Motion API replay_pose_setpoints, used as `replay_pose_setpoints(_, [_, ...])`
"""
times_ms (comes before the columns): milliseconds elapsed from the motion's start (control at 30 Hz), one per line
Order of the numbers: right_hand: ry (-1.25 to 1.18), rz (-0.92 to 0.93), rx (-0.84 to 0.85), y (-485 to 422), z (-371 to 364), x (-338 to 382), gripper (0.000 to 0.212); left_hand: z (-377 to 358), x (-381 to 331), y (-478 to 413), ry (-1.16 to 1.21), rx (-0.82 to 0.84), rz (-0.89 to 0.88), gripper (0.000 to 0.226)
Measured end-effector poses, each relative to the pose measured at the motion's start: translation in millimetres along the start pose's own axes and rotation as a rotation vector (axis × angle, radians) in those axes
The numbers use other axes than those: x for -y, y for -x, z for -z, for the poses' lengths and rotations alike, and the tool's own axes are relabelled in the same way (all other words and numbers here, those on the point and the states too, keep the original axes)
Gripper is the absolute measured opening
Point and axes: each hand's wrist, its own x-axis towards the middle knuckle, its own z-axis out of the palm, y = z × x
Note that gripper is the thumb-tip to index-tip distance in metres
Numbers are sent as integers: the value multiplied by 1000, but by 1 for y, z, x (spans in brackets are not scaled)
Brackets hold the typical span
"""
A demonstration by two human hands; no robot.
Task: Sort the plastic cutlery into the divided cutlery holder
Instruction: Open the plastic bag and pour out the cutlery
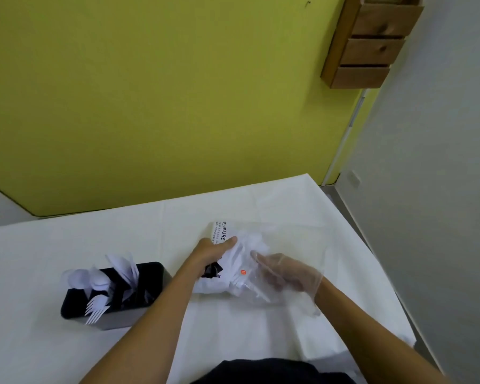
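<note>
Clutching a clear plastic bag of white cutlery (pixel 257 245) on the counter (pixel 67 245), left hand (pixel 209 252) curled its grip. Right hand (pixel 286 273) lay under clear film, fingers nearly straight. Black divided holder (pixel 150 275) stood left, part-filled.

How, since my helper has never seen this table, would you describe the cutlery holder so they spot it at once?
Find the table with the white cloth below the yellow-green wall. On its left part, left of the person's left forearm, stands the cutlery holder. It is the only black box there, with white forks, spoons and knives sticking up, unlike the clear bag to its right.
</note>
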Motion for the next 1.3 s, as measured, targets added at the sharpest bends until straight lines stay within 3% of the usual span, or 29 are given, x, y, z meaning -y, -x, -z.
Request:
replay_pose_setpoints(100, [58, 63, 31, 1, 0, 2, 81, 6, -4, 4, 72, 59, -46, 55])
replay_pose_setpoints(267, [-361, 176, 124, 4, -14, 15, 55, 10, -7, 6, 244, 128, -134, 50])
replay_pose_setpoints(333, [-522, 181, 233, 4, -21, 21, 57, 11, -6, 4, 304, 136, -167, 50])
replay_pose_setpoints(500, [-712, 135, 407, 16, -28, 29, 40, 21, -6, 2, 332, 166, -192, 54])
replay_pose_setpoints(667, [-645, 171, 428, 23, -30, 35, 43, 17, -16, 12, 238, 213, -278, 39])
replay_pose_setpoints(767, [-693, 144, 404, 20, -31, 36, 60, 18, -17, 11, 221, 234, -305, 44])
replay_pose_setpoints(900, [-789, 200, 363, 23, -22, 34, 44, 24, -15, 6, 283, 234, -284, 44])
replay_pose_setpoints(1033, [-909, 207, 415, 31, -19, 34, 41, 29, -15, 5, 228, 185, -274, 40])
replay_pose_setpoints(1233, [-678, 183, 344, 21, -27, 33, 51, 18, -14, 11, 134, 224, -246, 48])
replay_pose_setpoints(1300, [-647, 176, 323, 17, -27, 30, 36, 12, -12, 11, 119, 223, -237, 53])
